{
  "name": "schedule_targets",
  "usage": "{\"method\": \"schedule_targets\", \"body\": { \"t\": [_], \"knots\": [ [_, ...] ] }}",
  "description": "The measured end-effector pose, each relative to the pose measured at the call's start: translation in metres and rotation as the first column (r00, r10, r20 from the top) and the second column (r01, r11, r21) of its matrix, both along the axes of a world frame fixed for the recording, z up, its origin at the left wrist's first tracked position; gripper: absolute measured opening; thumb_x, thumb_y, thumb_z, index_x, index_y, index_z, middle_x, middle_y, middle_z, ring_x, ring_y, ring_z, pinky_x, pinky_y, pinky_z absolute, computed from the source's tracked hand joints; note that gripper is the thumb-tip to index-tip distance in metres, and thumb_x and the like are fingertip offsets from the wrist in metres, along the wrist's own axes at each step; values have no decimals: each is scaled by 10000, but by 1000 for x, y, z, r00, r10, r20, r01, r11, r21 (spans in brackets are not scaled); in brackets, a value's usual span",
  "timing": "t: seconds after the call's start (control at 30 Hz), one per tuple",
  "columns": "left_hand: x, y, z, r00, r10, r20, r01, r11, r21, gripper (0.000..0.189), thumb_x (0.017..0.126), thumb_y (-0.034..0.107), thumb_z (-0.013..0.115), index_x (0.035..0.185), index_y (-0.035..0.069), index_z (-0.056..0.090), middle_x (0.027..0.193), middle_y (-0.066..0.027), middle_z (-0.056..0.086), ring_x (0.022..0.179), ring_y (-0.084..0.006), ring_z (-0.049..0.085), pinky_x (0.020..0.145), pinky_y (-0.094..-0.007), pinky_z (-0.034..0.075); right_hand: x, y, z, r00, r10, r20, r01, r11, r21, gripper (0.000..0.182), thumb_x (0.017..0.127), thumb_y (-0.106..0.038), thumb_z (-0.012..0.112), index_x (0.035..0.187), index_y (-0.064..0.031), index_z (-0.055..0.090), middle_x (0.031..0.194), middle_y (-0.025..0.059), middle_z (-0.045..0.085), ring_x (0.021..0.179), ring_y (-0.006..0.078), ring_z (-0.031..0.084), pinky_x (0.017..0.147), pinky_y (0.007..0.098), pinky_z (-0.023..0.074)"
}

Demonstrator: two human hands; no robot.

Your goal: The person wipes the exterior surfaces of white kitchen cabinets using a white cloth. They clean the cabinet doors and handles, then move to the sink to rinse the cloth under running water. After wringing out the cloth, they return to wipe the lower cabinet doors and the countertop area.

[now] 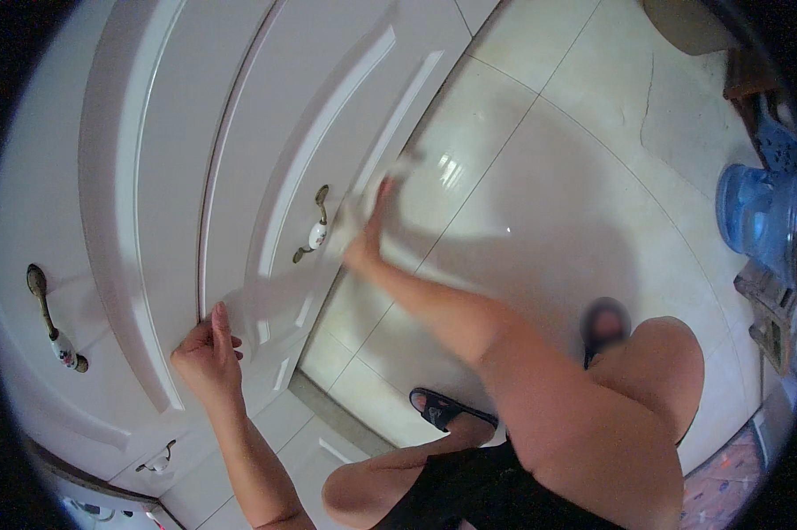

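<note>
White cabinet doors (173, 172) with raised panels and an ornate handle (317, 232) of brass and white ceramic fill the left side. My left hand (209, 348) is beside the seam between two doors, its fingers curled in and thumb raised. No object shows in it; whether it touches the door is unclear. Blurred by motion, my right hand (369, 232) is along the lower edge of the nearer door, right of the handle. It holds a whitish cloth-like item (352, 215), too smeared to name surely.
Another ornate handle (55, 324) juts out at far left, and a smaller one (156, 458) below. Glossy tiles (504, 199) cover the floor around my sandalled feet. A blue plastic water bottle (759, 215) and a brown container (690, 26) stand along the right.
</note>
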State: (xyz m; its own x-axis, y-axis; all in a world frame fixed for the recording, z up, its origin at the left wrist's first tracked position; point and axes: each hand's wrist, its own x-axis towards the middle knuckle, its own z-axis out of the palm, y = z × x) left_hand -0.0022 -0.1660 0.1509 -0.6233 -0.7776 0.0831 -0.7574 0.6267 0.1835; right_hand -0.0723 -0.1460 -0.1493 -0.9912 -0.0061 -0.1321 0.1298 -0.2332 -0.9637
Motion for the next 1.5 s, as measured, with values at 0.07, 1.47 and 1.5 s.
{"method": "schedule_targets", "body": {
  "t": [0.07,1.47,1.5],
  "knots": [
    [-2,5,4,1000,-11,16,11,1000,-9,373,894,278,648,693,-36,655,538,-60,572,456,-102,541,404,-259,449,86,-26,12,947,267,177,-259,963,-70,1136,706,-115,701,1417,71,-165,1507,274,-140,1411,390,-119,1158,421,-7],
    [195,-38,30,983,29,-182,33,944,329,173,898,180,628,843,16,631,702,-62,652,590,-114,608,492,-233,418,203,-99,71,981,85,-173,-74,995,66,1014,774,-217,597,1448,29,-119,1506,273,-157,1412,400,-126,1137,480,-57],
    [197,-38,28,981,31,-193,36,942,334,176,898,181,628,840,16,631,701,-61,652,590,-113,608,492,-234,419,182,-98,74,994,16,-105,-22,998,-63,1020,779,-232,598,1447,27,-128,1509,266,-156,1415,393,-120,1138,477,-52]
  ]
}}
